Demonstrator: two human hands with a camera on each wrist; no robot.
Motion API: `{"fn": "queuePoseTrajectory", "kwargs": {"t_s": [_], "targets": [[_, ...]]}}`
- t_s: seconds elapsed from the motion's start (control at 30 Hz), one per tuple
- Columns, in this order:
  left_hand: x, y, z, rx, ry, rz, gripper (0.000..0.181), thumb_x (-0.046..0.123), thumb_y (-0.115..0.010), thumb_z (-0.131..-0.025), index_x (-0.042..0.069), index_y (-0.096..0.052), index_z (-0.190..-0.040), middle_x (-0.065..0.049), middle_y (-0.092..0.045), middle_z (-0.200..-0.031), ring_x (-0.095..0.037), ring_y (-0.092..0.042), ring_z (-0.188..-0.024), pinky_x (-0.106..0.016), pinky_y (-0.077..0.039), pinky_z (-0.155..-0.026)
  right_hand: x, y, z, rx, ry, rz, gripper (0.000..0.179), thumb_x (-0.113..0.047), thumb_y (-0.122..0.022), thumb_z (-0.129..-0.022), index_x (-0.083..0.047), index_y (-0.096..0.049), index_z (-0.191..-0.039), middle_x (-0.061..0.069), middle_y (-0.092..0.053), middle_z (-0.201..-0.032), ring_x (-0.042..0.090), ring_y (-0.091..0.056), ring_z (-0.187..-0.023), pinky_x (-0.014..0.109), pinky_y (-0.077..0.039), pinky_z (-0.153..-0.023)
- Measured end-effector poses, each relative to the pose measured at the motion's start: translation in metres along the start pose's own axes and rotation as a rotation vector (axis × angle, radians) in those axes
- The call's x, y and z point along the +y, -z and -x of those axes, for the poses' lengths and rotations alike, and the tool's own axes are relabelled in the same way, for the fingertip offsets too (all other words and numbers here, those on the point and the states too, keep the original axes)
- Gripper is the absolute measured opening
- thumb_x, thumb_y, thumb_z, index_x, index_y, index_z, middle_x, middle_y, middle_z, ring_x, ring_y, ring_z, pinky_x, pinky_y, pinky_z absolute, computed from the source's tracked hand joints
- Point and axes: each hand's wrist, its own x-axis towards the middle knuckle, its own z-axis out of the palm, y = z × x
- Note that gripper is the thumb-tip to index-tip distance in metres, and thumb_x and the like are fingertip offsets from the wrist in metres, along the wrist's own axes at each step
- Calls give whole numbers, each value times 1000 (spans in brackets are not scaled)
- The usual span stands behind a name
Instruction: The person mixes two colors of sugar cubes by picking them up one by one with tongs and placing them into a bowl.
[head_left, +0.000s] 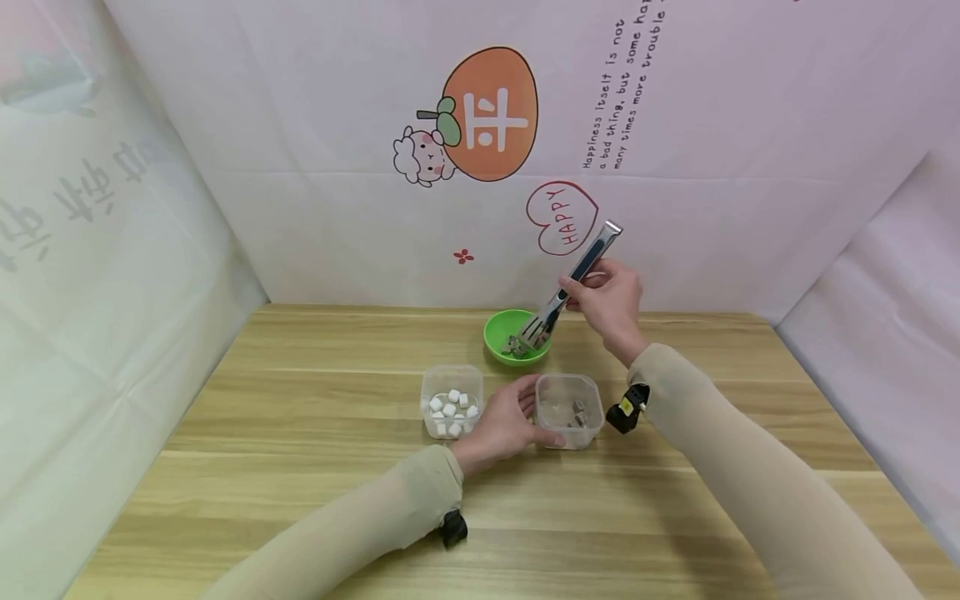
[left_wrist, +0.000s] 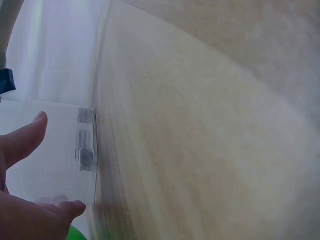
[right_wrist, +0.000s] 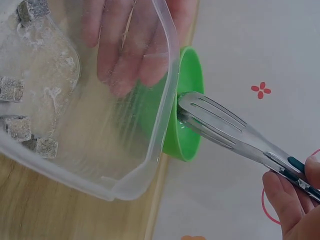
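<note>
Clear box (head_left: 452,378) of white cubes (head_left: 449,410) on a wood-grain surface (head_left: 322,408). Behind, a pale backdrop (head_left: 330,242) printed with an orange fruit (head_left: 493,115), sheep-like character (head_left: 424,157), red flower (head_left: 463,257) and red heart outline (head_left: 562,218) reading "HAPPY".

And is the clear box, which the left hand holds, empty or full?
Neither: a few grey cubes lie in the clear box, leaving much floor bare.

Head view: looked forward and down from above, far enough back to take in left hand (head_left: 506,421), right hand (head_left: 609,304) and table (head_left: 225,467). Left wrist view: low, close, turned sideways, faced across the table. Right wrist view (likewise sideways, and nearer): faced the backdrop (right_wrist: 265,45) past the clear container (right_wrist: 132,187), which, with the green bowl (right_wrist: 187,142), it shared with the head view.
</note>
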Motion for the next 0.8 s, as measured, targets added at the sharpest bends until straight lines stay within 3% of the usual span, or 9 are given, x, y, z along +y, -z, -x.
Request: {"fn": "queuePoseTrajectory", "kwargs": {"t_s": [0.23,0.57,0.8], "targets": [[1,0,0,-4,-1,6,102,-6,-95,-70,-3,-41,-157,-15,-51,-157,-32,-47,-145,-34,-40,-120,-4,7,5,-4,20,3,28,-10,-83,-92,3,-67,-111,14,-75,-92,25,-77,-72,31,-67,-68],[3,0,1,-2,1,0,103,-8,-94,-68,-2,-43,-156,-16,-50,-157,-33,-47,-145,-37,-40,-121,-26,37,28,-59,132,-34,33,-10,-83,-92,8,-65,-113,6,-76,-84,17,-76,-69,35,-67,-72],[2,-1,1,-1,3,-5,103,-7,-94,-68,-2,-41,-157,-16,-48,-159,-33,-47,-145,-38,-40,-121,-29,57,50,-95,186,-55,29,-6,-83,-92,10,-65,-108,6,-76,-83,19,-76,-69,36,-67,-69]]}}
